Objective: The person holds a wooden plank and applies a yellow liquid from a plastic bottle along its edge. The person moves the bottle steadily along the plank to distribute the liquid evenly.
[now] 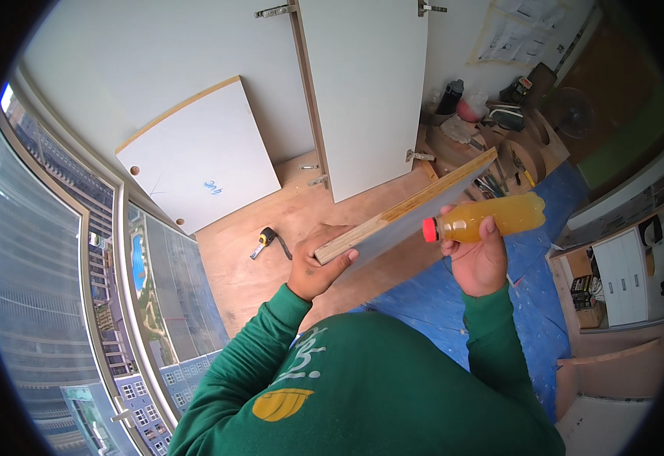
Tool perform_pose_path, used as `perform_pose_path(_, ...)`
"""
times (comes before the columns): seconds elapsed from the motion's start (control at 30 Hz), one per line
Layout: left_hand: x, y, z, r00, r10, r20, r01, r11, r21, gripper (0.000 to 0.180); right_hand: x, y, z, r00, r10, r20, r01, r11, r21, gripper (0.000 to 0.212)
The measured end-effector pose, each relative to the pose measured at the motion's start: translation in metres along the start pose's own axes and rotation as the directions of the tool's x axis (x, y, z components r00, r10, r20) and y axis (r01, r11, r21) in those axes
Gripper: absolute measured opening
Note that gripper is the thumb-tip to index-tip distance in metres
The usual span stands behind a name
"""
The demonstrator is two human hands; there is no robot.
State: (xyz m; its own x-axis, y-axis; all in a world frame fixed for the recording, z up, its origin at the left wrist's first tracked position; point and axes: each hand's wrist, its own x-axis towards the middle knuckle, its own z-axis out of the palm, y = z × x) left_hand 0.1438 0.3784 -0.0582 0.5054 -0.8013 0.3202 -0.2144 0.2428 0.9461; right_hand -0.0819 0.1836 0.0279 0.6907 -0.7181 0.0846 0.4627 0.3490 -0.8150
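Note:
My left hand [316, 262] grips the near end of a board [408, 205] with a wood-coloured edge and a pale face. The board is held edge up and slants away to the right. In my right hand [478, 260] is a clear plastic bottle [503, 214] of yellow-orange liquid with a red cap, lying sideways. Its capped end points left, close to the board's face. My fingers wrap the bottle near its neck, with the thumb in front. A tape measure [268, 237], black and yellow, lies on the wooden worktop [233, 277] left of my left hand.
A white panel [202, 159] with blue handwriting leans at the back left. Beside it stands a white door panel [366, 99] with hinges. Tools and a dark bottle [450, 97] crowd the back right. Blue sheeting [415, 300] covers the floor; windows [50, 289] line the left.

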Motion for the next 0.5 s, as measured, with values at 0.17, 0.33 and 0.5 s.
perform_pose_path(0.17,0.003,-0.005,-0.004,0.999,0.012,0.039,-0.009,0.997,-0.081,0.042,0.009,0.011,0.026,0.999,0.013,-0.046,-0.015,0.999,-0.047,0.053)
perform_pose_path(0.33,0.004,-0.004,-0.005,0.998,0.031,0.051,-0.025,0.993,-0.115,0.043,0.012,0.017,0.042,0.999,0.022,-0.043,-0.030,0.977,-0.212,0.053)
perform_pose_path(0.5,0.007,-0.008,-0.006,0.996,0.075,0.044,-0.069,0.988,-0.139,0.044,0.018,0.023,0.048,0.997,-0.051,-0.061,0.032,0.960,-0.278,0.041)
